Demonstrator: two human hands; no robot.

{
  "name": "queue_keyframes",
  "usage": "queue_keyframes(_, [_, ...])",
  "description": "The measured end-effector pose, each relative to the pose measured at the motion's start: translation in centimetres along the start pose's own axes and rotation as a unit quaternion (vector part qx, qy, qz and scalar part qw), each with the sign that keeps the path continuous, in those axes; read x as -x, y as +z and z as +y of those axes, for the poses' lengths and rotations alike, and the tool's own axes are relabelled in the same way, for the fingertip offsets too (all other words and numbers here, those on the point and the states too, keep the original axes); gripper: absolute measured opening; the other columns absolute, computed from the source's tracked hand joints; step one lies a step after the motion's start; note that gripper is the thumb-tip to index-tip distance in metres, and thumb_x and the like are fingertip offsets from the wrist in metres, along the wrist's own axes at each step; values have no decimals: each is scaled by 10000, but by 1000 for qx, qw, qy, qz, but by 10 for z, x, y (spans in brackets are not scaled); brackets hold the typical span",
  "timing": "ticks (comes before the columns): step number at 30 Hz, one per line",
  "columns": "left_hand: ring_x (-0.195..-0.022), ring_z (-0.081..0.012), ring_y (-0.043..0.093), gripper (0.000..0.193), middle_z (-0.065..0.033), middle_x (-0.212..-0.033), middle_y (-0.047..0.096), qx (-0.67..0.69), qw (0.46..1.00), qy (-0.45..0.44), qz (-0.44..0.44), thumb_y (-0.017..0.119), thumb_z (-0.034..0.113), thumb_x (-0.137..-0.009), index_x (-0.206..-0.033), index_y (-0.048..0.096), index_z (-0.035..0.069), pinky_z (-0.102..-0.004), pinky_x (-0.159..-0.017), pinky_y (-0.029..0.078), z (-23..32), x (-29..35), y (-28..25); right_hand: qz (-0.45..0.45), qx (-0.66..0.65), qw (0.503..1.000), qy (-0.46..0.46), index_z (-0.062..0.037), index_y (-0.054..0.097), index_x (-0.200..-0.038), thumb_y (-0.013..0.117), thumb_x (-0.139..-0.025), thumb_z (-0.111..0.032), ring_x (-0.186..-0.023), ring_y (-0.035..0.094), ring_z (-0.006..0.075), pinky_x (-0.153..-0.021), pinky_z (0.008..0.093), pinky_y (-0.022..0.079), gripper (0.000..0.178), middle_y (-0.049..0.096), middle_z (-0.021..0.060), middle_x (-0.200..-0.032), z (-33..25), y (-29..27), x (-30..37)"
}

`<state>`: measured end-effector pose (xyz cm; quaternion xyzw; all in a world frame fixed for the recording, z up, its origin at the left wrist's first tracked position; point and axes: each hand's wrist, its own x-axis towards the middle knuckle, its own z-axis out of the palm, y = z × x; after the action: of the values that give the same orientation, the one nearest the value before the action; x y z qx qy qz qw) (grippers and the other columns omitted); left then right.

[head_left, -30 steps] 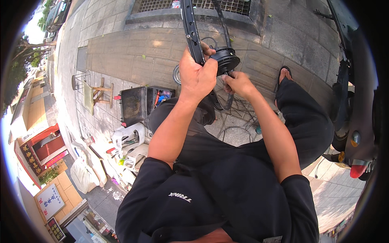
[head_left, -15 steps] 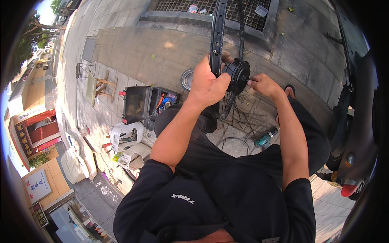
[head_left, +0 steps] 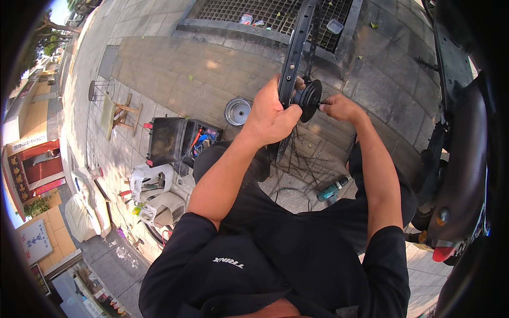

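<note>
A black wheel rim (head_left: 298,47) with a row of spoke holes stands upright in front of me. My left hand (head_left: 269,117) is closed round its near part, the thumb reaching to the black wheel hub (head_left: 309,100) beside it. At the hub's right side my right hand (head_left: 342,108) is closed, fingertips pinched at the axle end; whatever small piece may lie between them is hidden. Many thin dark spokes (head_left: 299,161) lie loose on the pavement below the hub.
Between my legs lies a green drill (head_left: 332,191). To the left are a silver metal wheel rim (head_left: 238,112), an open black toolbox (head_left: 168,140), white plastic shells (head_left: 152,180) and a wooden folding stool (head_left: 122,116). A dark scooter (head_left: 457,206) stands close on my right; a metal grate (head_left: 260,13) lies ahead.
The rim's top has tilted to the right and the hub now shows more edge-on. Both hands keep their places on the wheel. The whole view has shifted slightly.
</note>
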<state>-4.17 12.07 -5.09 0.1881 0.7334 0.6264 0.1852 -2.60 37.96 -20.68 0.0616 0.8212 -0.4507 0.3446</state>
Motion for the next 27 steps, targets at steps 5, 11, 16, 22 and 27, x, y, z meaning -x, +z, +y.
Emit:
queue_keyframes(5, [-981, -200, 647, 427, -108, -1064, 678, 3, 999, 33, 34, 635, 72, -797, -1211, 600, -26, -363, -934, 524, -12, -5, 0, 13, 7, 1000, -25, 40, 694, -904, 679, -980, -304, -682, 517, 183, -649, 412, 445, 353, 584, 50, -704, 10, 16, -13])
queue_keyframes(11, [-965, -188, 636, 412, -94, -1047, 669, 1, 999, 40, 34, 634, 63, -803, -1203, 595, -24, -348, -924, 523, -15, -3, 0, 2, 38, 999, 6, 23, 747, -1106, 688, -940, -319, -887, 685, 291, -826, 423, 522, 385, 739, 177, -934, -18, 18, 3])
queue_keyframes(16, [-1244, -222, 614, 462, -98, -1223, 593, 10, 1000, -5, -6, 504, -125, -799, -1252, 557, -46, -427, -1151, 478, -1, 1, 1, -2, 34, 999, 7, 10, 733, -1215, 723, -915, -299, -858, 654, 259, -805, 424, 519, 431, 706, 154, -898, -7, 19, -5])
queue_keyframes(22, [-1110, -151, 624, 466, -72, -1159, 658, 17, 1000, 4, 19, 586, -42, -808, -1274, 579, -36, -328, -1024, 493, 1, 2, 5, 5, 42, 999, 16, 4, 731, -1220, 730, -929, -287, -904, 675, 278, -837, 426, 523, 411, 734, 167, -955, -11, 17, -7])
queue_keyframes(27, [-1175, -159, 612, 479, -81, -1218, 643, 41, 999, 13, 11, 568, -55, -809, -1288, 574, -34, -360, -1082, 482, 7, -2, 6, 23, 28, 999, -29, 10, 730, -1195, 714, -941, -238, -869, 668, 286, -809, 435, 519, 355, 729, 175, -936, -5, 19, -16])
